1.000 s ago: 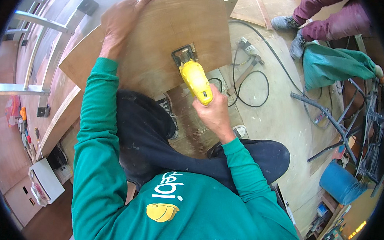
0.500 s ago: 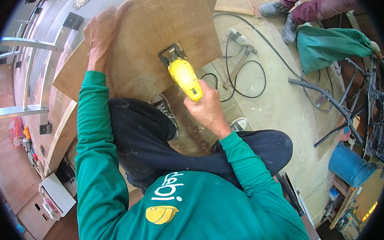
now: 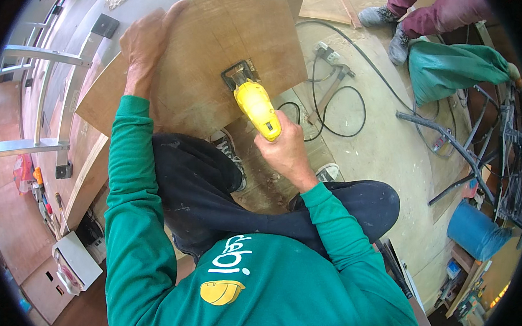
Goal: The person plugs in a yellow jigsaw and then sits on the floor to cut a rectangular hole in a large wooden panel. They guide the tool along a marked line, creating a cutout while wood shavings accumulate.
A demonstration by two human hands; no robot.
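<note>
A square plywood board (image 3: 203, 36) lies tilted above my crossed legs. My left hand (image 3: 148, 45) grips its upper left edge, thumb stretched along the edge. A yellow jigsaw (image 3: 252, 103) rests with its dark metal base plate (image 3: 236, 73) on the board, near the lower right part. My right hand (image 3: 279, 146) is closed round the back of the jigsaw. The blade is hidden by the tool and board.
An aluminium ladder (image 3: 31, 145) lies at left, near hand tools (image 3: 41, 193). At right are a hammer (image 3: 329, 96), power strip (image 3: 331, 57), looped cables, green sack (image 3: 449, 72), metal frame (image 3: 468, 150) and blue bucket (image 3: 476, 230). A co-worker's legs (image 3: 434, 18) stand at upper right.
The board, jigsaw and both hands shifted left between a second and half a second ago, then slightly right, along with the surroundings in view. Both grips are unchanged.
</note>
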